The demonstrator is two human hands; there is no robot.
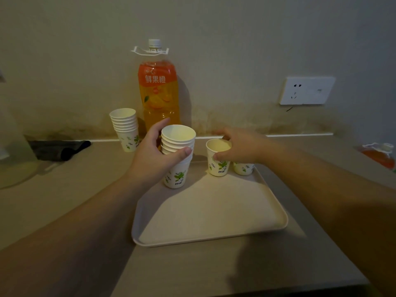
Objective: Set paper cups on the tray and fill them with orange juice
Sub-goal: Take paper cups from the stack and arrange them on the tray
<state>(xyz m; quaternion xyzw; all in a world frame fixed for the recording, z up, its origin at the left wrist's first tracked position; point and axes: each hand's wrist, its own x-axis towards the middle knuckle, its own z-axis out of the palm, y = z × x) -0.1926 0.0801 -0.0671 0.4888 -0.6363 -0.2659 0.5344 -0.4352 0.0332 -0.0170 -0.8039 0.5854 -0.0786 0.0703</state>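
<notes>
Cups being laid out; no pouring begun. Left hand [159, 156] wraps a nested stack of cups [177, 155], thumb across the front, stack upright at the tray's far left corner; whether its base touches the tray [214, 228] I cannot tell. Right hand [240, 146] pinches 1 single cup [218, 159] by the rim, upright, on or just above the tray's far edge. Just beside it to the right, 1 more cup [243, 169] stands on the tray, half hidden under the hand.

Key relation: stack lies just left of the single cup, axis vertical, so the right hand is the nearer one to pull the next cup upward off the top.

Juice bottle [158, 88] stands capped against the wall, behind the stack. Orange label reads 鲜果橙. Second cup stack [125, 127] left of the bottle, on the counter. Cups carry a green leaf print with 2 small characters, too blurred to read.
</notes>
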